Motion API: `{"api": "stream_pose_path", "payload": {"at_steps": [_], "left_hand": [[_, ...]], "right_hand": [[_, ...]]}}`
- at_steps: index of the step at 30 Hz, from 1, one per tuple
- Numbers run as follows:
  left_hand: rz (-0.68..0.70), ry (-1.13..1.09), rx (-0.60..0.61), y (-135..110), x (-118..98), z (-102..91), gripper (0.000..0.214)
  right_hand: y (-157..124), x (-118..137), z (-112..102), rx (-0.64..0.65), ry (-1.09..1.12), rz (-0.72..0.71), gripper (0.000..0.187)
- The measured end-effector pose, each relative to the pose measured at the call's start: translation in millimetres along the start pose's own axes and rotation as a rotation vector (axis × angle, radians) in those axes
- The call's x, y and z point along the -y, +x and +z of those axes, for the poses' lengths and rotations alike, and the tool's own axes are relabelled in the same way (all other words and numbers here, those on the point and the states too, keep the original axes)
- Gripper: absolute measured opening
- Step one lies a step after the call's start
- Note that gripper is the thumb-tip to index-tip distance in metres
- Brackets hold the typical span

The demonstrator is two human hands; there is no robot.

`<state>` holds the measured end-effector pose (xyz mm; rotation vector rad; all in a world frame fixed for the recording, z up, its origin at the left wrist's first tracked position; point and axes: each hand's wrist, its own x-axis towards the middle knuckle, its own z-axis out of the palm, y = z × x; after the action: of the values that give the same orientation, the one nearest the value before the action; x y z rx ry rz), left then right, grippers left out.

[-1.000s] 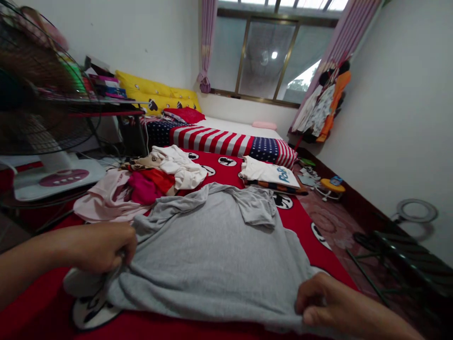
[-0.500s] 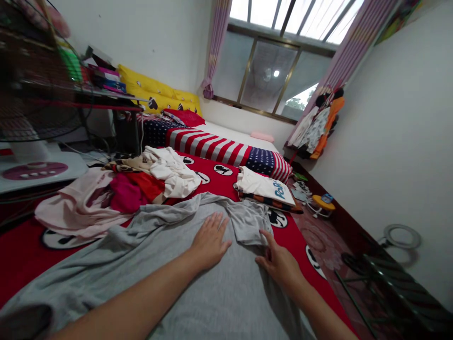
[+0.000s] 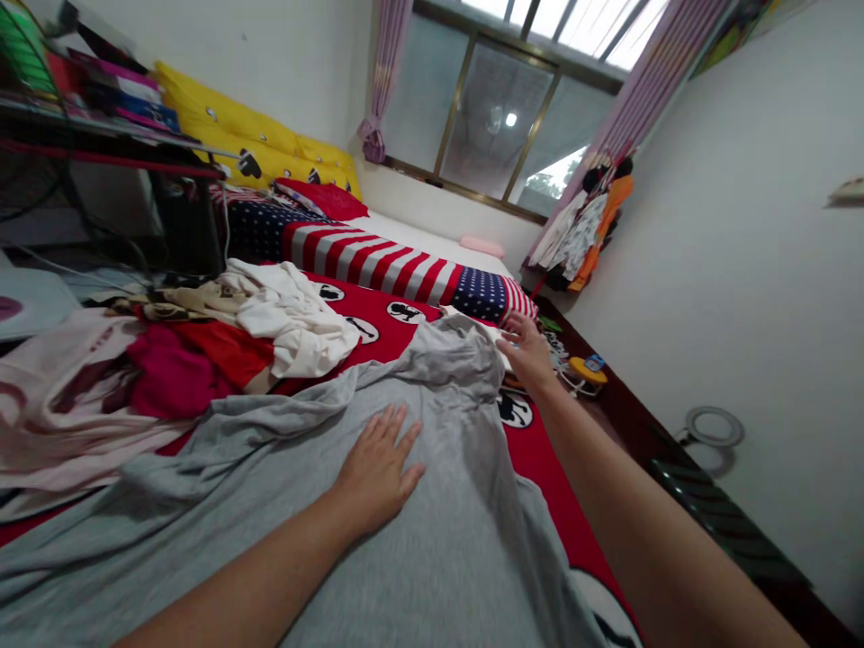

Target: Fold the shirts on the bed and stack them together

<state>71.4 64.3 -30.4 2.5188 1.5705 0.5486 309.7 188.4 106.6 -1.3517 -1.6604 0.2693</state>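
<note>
A grey cloth garment (image 3: 432, 504) lies spread over the red bed cover in front of me. My left hand (image 3: 378, 463) rests flat on it, fingers stretched out and slightly apart, holding nothing. Up at the garment's far right corner, where the cloth is bunched and raised, my right hand (image 3: 530, 351) hovers with bent fingers. Its thumb and fingertips are apart, and no cloth shows between them. Behind the bunched cloth and my right hand, a folded white shirt (image 3: 498, 335) is mostly hidden.
Crumpled clothes lie at the left: a white cloth (image 3: 297, 324), a magenta piece (image 3: 168, 373) and a pale pink garment (image 3: 54, 396). Beyond stands a bed with a stars-and-stripes cover (image 3: 378, 265). A yellow stool (image 3: 589, 371) is on the floor at right.
My right hand has moved forward and up from the garment's edge. The far right part of the grey cloth has been shifted away from me and bunched. My left hand stays flat.
</note>
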Motion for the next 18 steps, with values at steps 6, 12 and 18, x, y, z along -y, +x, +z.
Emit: {"api": "stream_pose_path", "payload": {"at_steps": [6,12,18], "left_hand": [[0.007,-0.012,-0.047,-0.7,1.3,5.6,0.06],[0.015,0.006,-0.074,-0.7,2.3,9.6,0.059],[0.027,0.028,-0.076,-1.5,3.4,10.7,0.057]], "right_hand": [[-114.4,-49.4,-32.0,0.2,-0.485,0.231,0.021],[-185.7,-41.4,-60.1,0.402,-0.625,0.306,0.028],[-201.9,-52.6,-80.7,0.185,-0.444,0.377,0.027]]}}
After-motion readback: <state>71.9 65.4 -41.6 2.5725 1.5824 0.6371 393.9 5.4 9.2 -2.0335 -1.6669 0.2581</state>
